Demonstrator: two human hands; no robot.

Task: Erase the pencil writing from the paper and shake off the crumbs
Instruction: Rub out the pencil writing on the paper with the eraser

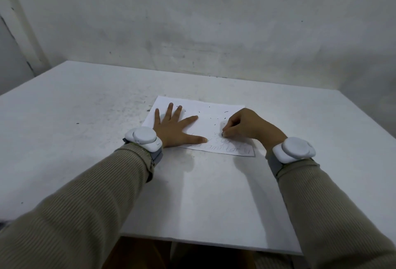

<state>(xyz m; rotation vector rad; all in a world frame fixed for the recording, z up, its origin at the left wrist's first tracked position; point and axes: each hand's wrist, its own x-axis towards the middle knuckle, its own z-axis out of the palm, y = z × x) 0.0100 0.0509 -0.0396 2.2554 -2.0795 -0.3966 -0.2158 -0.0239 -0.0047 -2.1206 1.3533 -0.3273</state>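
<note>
The right hand (246,126) pinches a small object (222,134), nearly all of it hidden by the curled fingers; only a dark tip shows. The left hand (173,128) covers the left part of the paper (214,111), and its thumb lies over the start of the writing (231,148) along the paper's near edge, which is too small and faint to read. The table (85,108) runs past the picture's left and right edges. The left sleeve (75,204) and right sleeve (334,215) are cut off at the bottom.
</note>
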